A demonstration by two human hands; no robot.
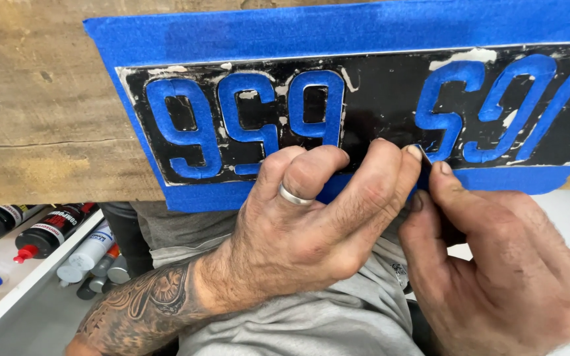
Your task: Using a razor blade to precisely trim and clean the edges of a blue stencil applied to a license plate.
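A black plate (377,92) with raised characters lies on a wooden board (34,99), framed by blue masking tape (338,29). Blue tape also covers the raised characters. My left hand (311,217), wearing a silver ring, rests on the plate's lower edge with its fingertips pressed on the tape beside a character. My right hand (496,264) sits close beside it, thumb and forefinger pinching a small dark piece, apparently blue tape (425,173), at the plate's lower edge. Part of the lower tape strip is hidden under both hands.
Below the board at the lower left, a white shelf (28,283) holds several bottles and tubes, two black ones with red caps (41,234). My grey shirt (324,323) fills the lower middle.
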